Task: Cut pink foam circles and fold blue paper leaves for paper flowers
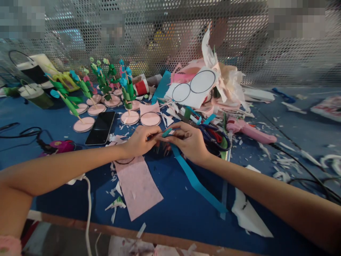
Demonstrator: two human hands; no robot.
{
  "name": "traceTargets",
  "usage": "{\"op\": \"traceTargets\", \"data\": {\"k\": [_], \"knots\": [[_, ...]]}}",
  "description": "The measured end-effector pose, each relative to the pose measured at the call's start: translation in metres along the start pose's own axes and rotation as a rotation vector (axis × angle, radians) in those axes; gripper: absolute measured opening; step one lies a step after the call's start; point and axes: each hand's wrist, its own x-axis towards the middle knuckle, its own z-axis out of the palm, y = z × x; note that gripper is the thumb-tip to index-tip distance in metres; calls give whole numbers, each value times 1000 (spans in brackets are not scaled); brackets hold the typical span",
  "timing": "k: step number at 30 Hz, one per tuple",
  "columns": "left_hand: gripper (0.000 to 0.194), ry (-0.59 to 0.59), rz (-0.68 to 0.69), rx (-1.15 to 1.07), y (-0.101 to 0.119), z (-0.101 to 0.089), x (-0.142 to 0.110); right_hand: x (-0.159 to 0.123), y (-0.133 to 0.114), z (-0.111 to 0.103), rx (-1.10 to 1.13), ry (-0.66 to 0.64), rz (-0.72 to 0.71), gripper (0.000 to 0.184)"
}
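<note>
My left hand [141, 141] and my right hand [188, 141] meet at the middle of the blue table [176, 209]. Both pinch a thin wooden stick [157, 135] with a teal paper strip [197, 183] wound at its tip. The strip trails from my right hand toward the table's near edge. A pink paper sheet [137, 185] lies under my left wrist. Finished paper flowers on sticks [106, 85] stand on pink round bases [130, 117] behind my hands.
A black phone [100, 128] lies left of my hands. A pink glue gun [250, 131] rests at right beside scissors and scraps [215, 137]. White card with drawn circles [195, 87] and paper litter sit at the back. Cables [301, 163] cross the right side; a perforated screen stands behind.
</note>
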Motion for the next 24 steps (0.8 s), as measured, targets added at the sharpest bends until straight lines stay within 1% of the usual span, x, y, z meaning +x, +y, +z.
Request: {"op": "traceTargets", "data": {"k": [3, 7, 10, 14, 16, 19, 21, 24], "knots": [[27, -9, -24, -17, 0, 0, 0, -1, -4, 1, -9, -10, 11, 49], [29, -34, -89, -61, -2, 1, 0, -1, -8, 2, -43, -33, 31, 47], [30, -50, -118, -90, -4, 1, -1, 1, -7, 1, -71, -25, 7, 48], [30, -36, -124, -112, -6, 2, 0, 3, -2, 0, -140, -17, -69, 49], [28, -29, -123, -102, -6, 3, 0, 2, -2, 0, -201, -12, -98, 46], [25, -49, -121, -70, -4, 2, 0, 2, -4, 0, -300, -22, -137, 42], [26, -57, -117, -62, -2, 1, 0, 2, -6, 0, -342, -44, -158, 46], [33, -52, -112, -59, 0, 1, 0, 2, -8, -1, -322, -91, -111, 50]]}}
